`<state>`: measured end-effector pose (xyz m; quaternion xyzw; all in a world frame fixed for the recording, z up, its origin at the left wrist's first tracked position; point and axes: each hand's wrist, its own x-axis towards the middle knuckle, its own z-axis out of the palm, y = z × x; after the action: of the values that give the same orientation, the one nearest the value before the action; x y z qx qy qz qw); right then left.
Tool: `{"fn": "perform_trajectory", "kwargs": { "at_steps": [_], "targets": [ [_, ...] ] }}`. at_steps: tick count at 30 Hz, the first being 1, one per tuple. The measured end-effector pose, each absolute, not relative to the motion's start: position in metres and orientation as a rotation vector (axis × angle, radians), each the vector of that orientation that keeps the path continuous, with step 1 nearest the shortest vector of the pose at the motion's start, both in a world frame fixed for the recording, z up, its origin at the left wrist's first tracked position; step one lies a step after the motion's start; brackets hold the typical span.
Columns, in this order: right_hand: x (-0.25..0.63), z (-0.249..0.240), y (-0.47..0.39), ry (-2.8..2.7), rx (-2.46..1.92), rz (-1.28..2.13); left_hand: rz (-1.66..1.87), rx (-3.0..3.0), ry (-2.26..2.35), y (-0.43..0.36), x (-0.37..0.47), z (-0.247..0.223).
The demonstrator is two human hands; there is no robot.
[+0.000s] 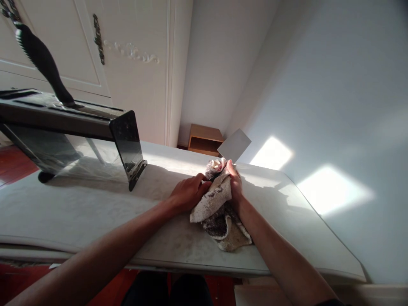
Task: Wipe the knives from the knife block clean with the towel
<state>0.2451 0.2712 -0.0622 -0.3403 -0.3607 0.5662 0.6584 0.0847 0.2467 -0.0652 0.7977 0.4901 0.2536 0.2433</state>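
Observation:
A crumpled, stained whitish cloth with dark brown patches is bunched between my hands above the table. My left hand is closed on its left side, with the fingers partly tucked into the folds. On the other side, my right hand grips the cloth, thumb pointing up and away. A flat grey four-cornered plate, like a broad blade, sticks out just beyond my right hand. Its lower corner meets the cloth and hand; the folds hide whether a handle continues inside. The cloth's loose end hangs toward me and touches the tabletop.
On the left of the white table stands a black knife block with clear sides and a black-handled knife in it. Behind are a cream cabinet and a small wooden box. A wall borders the right.

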Motion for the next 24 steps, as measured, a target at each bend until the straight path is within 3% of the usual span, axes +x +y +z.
{"fn": "perform_trajectory", "kwargs": {
  "at_steps": [13,24],
  "targets": [
    [0.246,-0.07,0.27,-0.91,-0.603,1.484,0.807,2.227,1.415,0.254,0.084,-0.074],
    [0.233,-0.05,0.26,-0.914,-0.809,1.357,0.746,2.316,1.276,0.249,0.09,-0.074]
  ]
}}
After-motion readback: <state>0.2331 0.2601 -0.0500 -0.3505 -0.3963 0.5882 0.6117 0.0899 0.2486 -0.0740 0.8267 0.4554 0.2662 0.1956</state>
